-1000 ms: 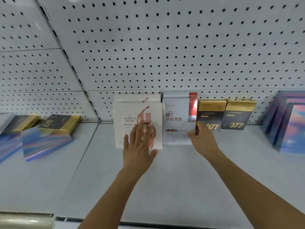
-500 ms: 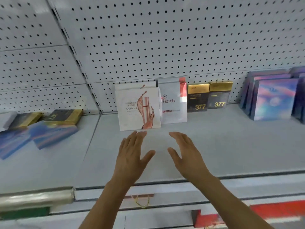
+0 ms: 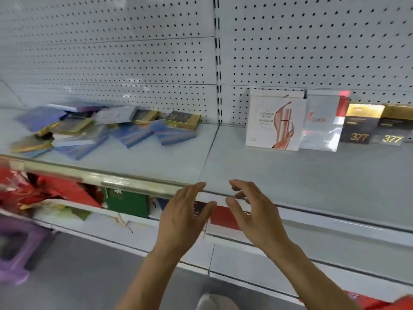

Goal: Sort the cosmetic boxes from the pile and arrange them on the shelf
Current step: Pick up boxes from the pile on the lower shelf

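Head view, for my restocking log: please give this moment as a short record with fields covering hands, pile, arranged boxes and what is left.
left hand: left hand open, empty, before the shelf edge
right hand: right hand loosely curled, holding nothing
pile: mixed boxes lie jumbled flat on the left shelf section
arranged: white box with red swirl, silver box and two black and gold "377" boxes stand in a row against the pegboard
remaining: the pile is not yet sorted

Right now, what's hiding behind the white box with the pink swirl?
Behind the white box the top edge of another pale box peeks out. Its front is covered, so I cannot tell whether it matches.
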A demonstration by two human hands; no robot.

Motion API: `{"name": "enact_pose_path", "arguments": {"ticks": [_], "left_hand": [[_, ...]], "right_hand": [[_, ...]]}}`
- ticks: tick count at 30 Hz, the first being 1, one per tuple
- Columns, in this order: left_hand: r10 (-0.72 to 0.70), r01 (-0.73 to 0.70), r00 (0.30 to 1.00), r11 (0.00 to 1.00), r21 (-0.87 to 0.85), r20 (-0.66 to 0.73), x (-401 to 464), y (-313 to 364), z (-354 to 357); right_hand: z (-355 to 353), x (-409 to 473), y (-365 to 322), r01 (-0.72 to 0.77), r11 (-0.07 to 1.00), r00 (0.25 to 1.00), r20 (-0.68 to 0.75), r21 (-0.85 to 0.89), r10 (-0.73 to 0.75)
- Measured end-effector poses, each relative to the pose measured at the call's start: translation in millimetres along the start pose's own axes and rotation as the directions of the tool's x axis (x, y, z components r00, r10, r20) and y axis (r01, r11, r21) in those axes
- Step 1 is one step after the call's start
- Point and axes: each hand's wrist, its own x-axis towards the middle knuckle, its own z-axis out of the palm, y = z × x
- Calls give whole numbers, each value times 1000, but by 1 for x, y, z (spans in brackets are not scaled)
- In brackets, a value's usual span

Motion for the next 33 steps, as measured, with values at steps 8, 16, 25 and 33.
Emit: {"name": "enact_pose_path", "arguments": {"ticks": [8, 16, 25, 33], "left_hand": [[-141, 139, 985, 990, -30, -102, 34, -109, -64], [-237, 224, 969, 962, -158, -65, 109, -203, -113], [-567, 686, 722, 514, -515, 396, 232, -309, -127], [-593, 668, 471, -244, -703, 654, 312, -324, -112]], "right_hand": [[84, 77, -56, 57, 998, 990, 129, 39, -62], [165, 167, -92, -116, 972, 989, 115, 206, 94], [236, 261, -93, -612, 505, 696, 113, 609, 709], [253, 301, -92, -522, 44, 469, 244, 852, 849]]}}
